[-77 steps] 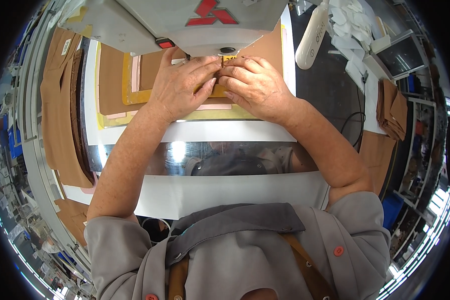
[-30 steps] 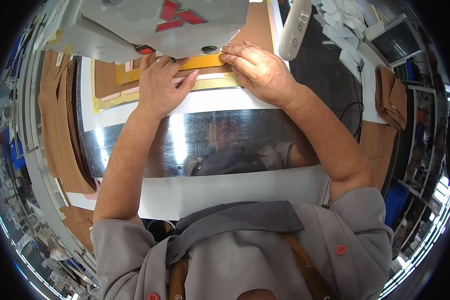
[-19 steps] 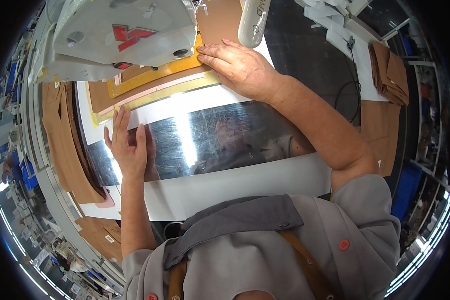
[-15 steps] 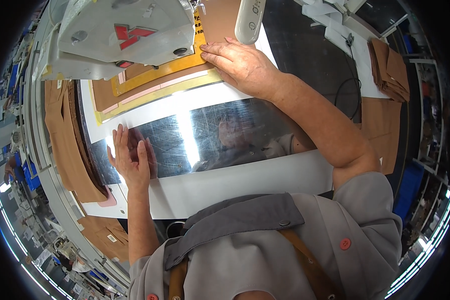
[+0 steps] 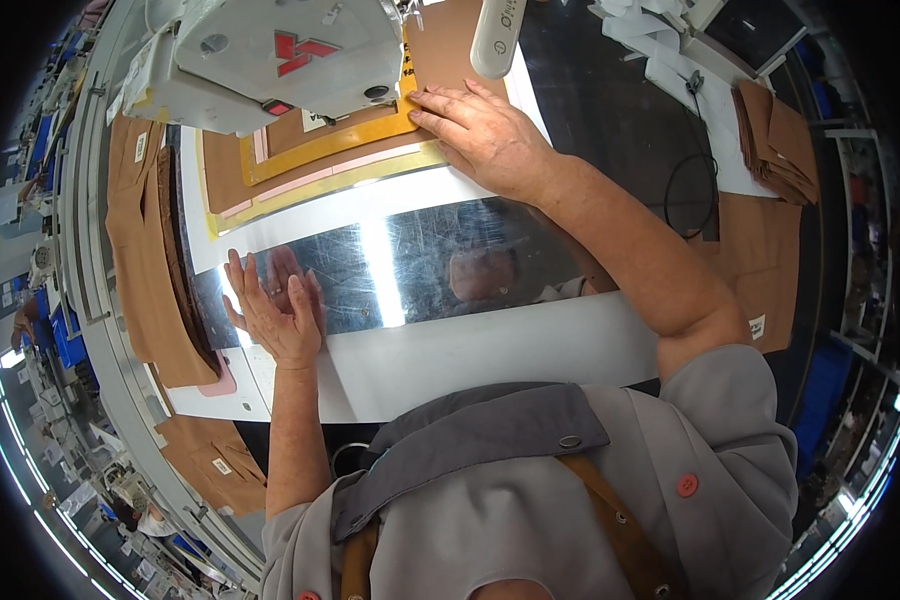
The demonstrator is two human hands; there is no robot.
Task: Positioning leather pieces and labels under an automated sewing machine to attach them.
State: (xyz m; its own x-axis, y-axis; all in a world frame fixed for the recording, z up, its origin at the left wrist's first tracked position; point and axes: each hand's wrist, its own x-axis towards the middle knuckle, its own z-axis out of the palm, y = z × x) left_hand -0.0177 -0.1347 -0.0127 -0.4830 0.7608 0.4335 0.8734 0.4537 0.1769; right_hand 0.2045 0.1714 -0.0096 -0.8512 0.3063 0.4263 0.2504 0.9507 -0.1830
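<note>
My right hand (image 5: 490, 138) lies flat, fingers stretched, its fingertips on the corner of a yellow template frame (image 5: 345, 143). The frame lies over brown fabric (image 5: 232, 172), partly under the white sewing machine head (image 5: 220, 62). Pale pink strips and a cream-yellow border (image 5: 305, 186) run along its near side, on a white sheet (image 5: 270, 225). My left hand (image 5: 282, 318) is open with its fingers spread, over the left part of a scratched, shiny metal plate (image 5: 420, 265) that mirrors it. Whether it touches the plate I cannot tell.
Brown fabric pieces (image 5: 140, 270) hang in a stack at the left, with more (image 5: 205, 460) below them. A folded brown stack (image 5: 775, 140) lies at the far right beside white papers. A pale control handle (image 5: 497, 40) hangs above my right hand; a black cable (image 5: 692, 190) loops at right.
My left hand has shifted slightly right and its fingers have spread wider. The machine head and template appear a little farther right and up in view. My right hand stays at the frame's corner.
</note>
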